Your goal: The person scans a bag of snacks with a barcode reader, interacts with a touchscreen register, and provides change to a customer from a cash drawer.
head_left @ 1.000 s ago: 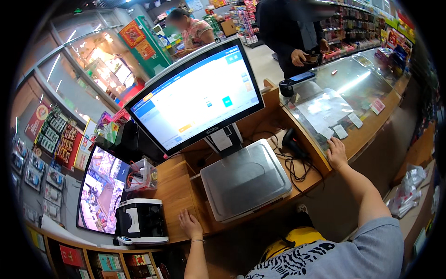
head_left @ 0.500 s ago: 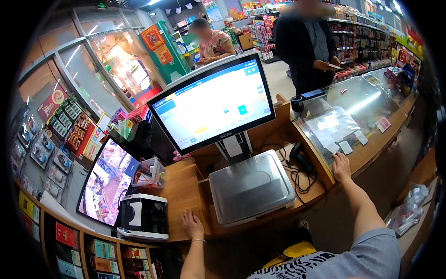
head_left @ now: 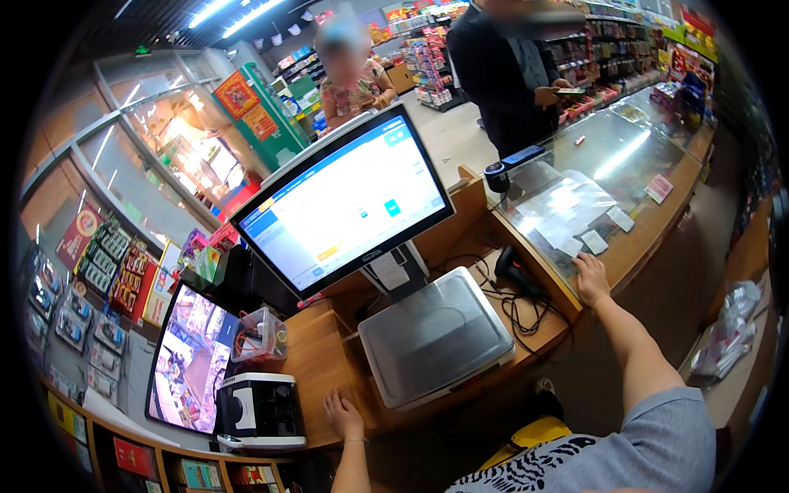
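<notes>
My left hand lies flat on the wooden counter, its fingers spread and holding nothing. To its left is a black-and-white banknote counter; to its right sits a weighing scale with a metal plate. My right hand rests with fingers outstretched on the edge of the glass display counter, close to a small white card. Nothing shows in its grasp. Above the scale stands a tilted touchscreen monitor, lit up. A black handheld scanner lies between the scale and the glass counter.
Across the counter a person in a dark jacket holds a phone. Another person in a floral top stands behind the monitor. A second screen and a clear plastic box are at left. Plastic bags lie at right.
My view has tilted and shifted, so the counter items appear further left. The person in the floral top has come nearer the monitor. Both my hands stay where they rested.
</notes>
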A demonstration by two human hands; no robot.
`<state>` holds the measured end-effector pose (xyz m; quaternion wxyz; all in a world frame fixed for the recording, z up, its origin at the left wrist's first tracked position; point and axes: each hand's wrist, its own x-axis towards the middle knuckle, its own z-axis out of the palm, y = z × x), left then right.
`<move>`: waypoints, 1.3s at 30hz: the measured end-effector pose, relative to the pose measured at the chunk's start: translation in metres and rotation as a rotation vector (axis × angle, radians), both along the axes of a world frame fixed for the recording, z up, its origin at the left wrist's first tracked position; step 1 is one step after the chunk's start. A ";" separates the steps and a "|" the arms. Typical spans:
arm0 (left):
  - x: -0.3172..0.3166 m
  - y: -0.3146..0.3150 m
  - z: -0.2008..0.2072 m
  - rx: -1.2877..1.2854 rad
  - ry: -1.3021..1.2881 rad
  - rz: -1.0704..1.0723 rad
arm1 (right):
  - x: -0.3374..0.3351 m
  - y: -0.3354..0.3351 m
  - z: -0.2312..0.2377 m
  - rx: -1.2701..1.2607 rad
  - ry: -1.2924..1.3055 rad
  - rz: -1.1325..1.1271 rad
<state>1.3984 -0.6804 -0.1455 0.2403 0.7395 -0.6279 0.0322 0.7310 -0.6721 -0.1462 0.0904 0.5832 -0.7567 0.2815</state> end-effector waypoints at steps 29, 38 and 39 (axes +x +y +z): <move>-0.003 0.001 0.003 0.031 -0.088 0.054 | -0.005 -0.002 -0.006 0.085 0.018 0.005; -0.007 0.001 0.007 0.067 -0.048 0.073 | -0.005 -0.003 -0.007 0.030 0.054 0.003; -0.007 0.001 0.008 0.073 -0.038 0.069 | -0.005 -0.002 -0.006 0.027 0.053 0.005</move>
